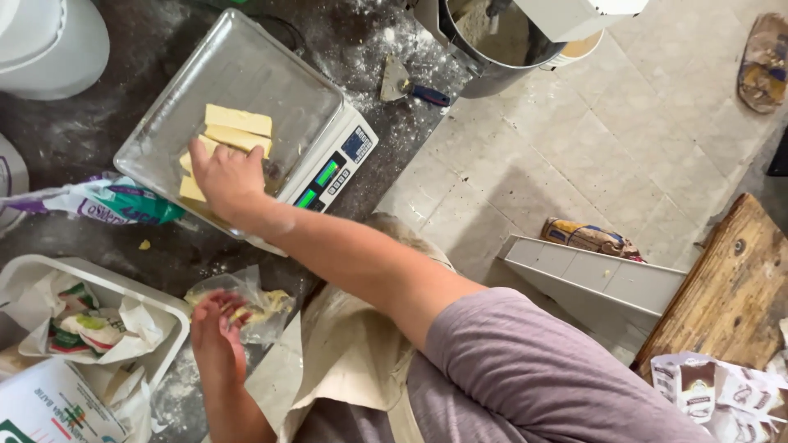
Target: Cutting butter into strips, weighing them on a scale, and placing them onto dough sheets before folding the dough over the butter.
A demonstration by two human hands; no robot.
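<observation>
Now right hand (226,179) on butter slabs (236,120) in scale tray (246,57); left hand (215,328) w/ wrapper (263,310).

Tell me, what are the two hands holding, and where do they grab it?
The right hand rests on the butter pieces in the scale tray; a grip cannot be told. The left hand pinches the crumpled plastic wrapper at its edge.

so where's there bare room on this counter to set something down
Free: the floury dark counter between the white round tub and the scale's clear tray; also around the small scraper. Crowded: bottom left, with the white bin of wrappers and the crumpled plastic bag under the left hand.
</observation>
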